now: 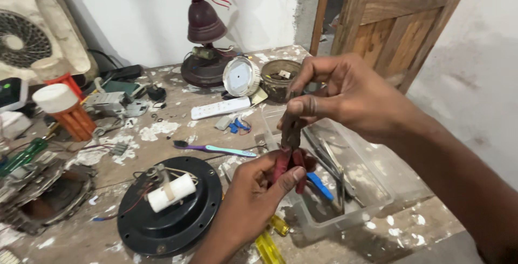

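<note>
My left hand [253,194] grips the red handles of a pair of pliers [290,150] that point upward over the workbench. My right hand [345,94] reaches in from the right, its thumb and fingers pinched around the dark jaws at the top of the pliers. Whether something small sits between the jaws is hidden by my fingers. Both hands hover above a clear plastic box [377,199] holding several tools.
A black round fan cover with a white capacitor [170,202] lies front left. A toothbrush [216,149], white remote [220,107], round LED lamp [241,76], rusty tin [279,79], maroon fan stand [205,53], orange cylinder [67,107] and motor parts [38,194] crowd the paint-stained bench. Yellow screwdriver handles [270,242] lie below my left hand.
</note>
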A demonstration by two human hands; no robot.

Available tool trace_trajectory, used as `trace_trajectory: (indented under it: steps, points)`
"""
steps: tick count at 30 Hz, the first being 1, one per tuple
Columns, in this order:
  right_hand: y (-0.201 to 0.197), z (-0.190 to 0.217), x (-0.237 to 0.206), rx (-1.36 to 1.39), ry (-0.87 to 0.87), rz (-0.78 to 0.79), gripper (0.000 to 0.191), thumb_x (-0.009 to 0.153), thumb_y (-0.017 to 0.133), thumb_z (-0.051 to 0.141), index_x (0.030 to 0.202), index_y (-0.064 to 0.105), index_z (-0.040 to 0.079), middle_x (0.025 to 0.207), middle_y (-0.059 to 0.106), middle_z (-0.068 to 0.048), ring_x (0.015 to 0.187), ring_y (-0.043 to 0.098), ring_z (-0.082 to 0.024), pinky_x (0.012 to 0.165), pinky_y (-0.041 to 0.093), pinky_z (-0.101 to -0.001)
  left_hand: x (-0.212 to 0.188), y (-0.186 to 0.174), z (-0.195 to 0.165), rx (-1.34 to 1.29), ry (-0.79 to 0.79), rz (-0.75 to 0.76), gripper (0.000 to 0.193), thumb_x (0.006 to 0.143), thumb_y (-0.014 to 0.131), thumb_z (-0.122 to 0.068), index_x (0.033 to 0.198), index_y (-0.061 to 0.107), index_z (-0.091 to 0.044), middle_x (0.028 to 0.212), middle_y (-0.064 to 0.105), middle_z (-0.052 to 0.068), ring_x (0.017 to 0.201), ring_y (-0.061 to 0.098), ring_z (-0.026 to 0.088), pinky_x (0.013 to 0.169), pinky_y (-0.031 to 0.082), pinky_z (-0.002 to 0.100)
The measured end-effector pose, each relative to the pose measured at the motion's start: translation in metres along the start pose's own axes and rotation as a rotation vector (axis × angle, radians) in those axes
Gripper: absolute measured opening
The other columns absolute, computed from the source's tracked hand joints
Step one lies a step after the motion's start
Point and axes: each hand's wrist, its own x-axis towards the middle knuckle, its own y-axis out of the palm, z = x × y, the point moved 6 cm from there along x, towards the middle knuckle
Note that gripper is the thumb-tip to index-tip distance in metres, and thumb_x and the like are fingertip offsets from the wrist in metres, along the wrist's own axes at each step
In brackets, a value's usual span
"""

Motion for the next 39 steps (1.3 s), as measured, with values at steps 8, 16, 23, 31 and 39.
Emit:
trace_trajectory:
  steps: [8, 16, 23, 31, 39]
  points:
    - [0.023, -0.013, 0.013, 0.195, 0.059, 0.067, 0.018, 0.097, 0.066, 0.014, 0.105, 0.072, -0.001, 0.094, 0.076, -0.011, 0.085, 0.073, -0.017, 0.073, 0.059, -0.033, -0.026, -0.017, -0.003, -0.241, -0.07, -0.015, 0.034, 0.099, 0.062, -0.016, 0.124, 0.067, 0.007, 0.109, 0.08, 0.013, 0.104, 0.074, 0.017, 0.093, 0.059, 0.029]
    - [-0.002, -0.042, 0.007, -0.85, 0.373, 0.031, 0.016, 0.087, 0.073, 0.024, 0.1, 0.079, 0.017, 0.083, 0.08, -0.009, 0.072, 0.075, -0.023, 0.068, 0.061, -0.0388, -0.029, -0.025, 0.006, -0.343, -0.095, 0.009, 0.031, 0.1, 0.059, -0.011, 0.12, 0.065, 0.012, 0.113, 0.076, 0.021, 0.106, 0.076, 0.026, 0.091, 0.066, 0.039]
    - [-0.008, -0.108, -0.018, -1.523, 0.368, 0.159, 0.009, 0.076, 0.081, 0.022, 0.084, 0.084, 0.025, 0.121, 0.057, -0.011, 0.119, 0.05, -0.035, 0.099, 0.048, -0.0462, -0.032, -0.024, 0.026, -0.332, -0.172, -0.066, 0.029, 0.096, 0.06, -0.009, 0.118, 0.066, 0.009, 0.108, 0.079, 0.021, 0.101, 0.079, 0.027, 0.083, 0.067, 0.038]
    - [-0.016, -0.144, -0.007, -1.624, 0.102, 0.145, 0.042, 0.064, 0.087, 0.027, 0.106, 0.081, 0.026, 0.154, 0.038, -0.02, 0.13, 0.039, -0.041, 0.1, 0.042, -0.0514, -0.031, -0.027, 0.031, -0.298, -0.224, -0.092, 0.026, 0.094, 0.061, -0.008, 0.114, 0.069, 0.008, 0.107, 0.081, 0.019, 0.098, 0.08, 0.024, 0.079, 0.067, 0.036]
    - [-0.02, -0.173, 0.007, -1.685, 0.313, 0.309, 0.025, 0.079, 0.082, 0.028, 0.103, 0.079, 0.024, 0.162, 0.025, -0.017, 0.14, 0.033, -0.039, 0.102, 0.042, -0.0504, -0.035, -0.017, 0.041, -0.2, -0.286, -0.096, 0.025, 0.091, 0.067, -0.01, 0.111, 0.072, 0.004, 0.1, 0.083, 0.013, 0.089, 0.078, 0.013, 0.078, 0.064, 0.029]
